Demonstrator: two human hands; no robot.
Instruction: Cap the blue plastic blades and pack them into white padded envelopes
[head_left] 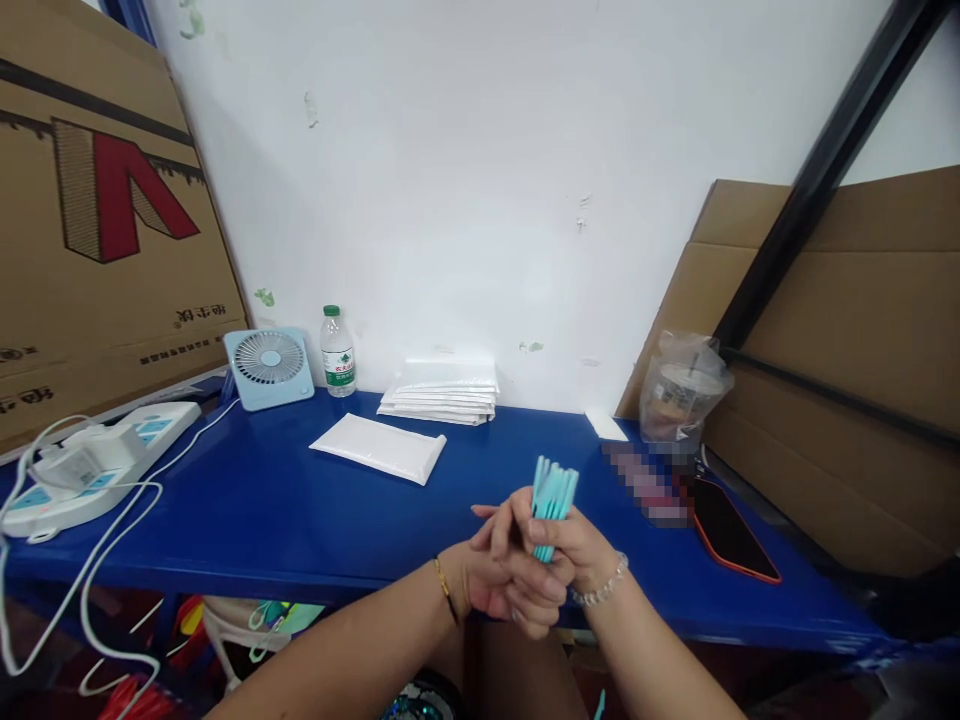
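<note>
1. Head view: left hand [491, 575], above the blue table's [262, 500] near edge, curls around the base of the teal sticks [553, 495].
2. The sticks stand upright between both hands.
3. Right hand [574, 550] clenches them; squaring the bundle seems underway, and any next move calls for a steady hold.

Bright, even light covers my desk [262, 500], so shadows are faint. The white wall [465, 180] is close to washed out, and the blue top shows a mild sheen by its far edge. My left hand [499, 585], right hand [574, 550] and the teal sticks [553, 490] it grips are sharp. A pixelated patch [649, 485] blots the right end. Lines bow at the picture's sides; below the front edge it is dim.
</note>
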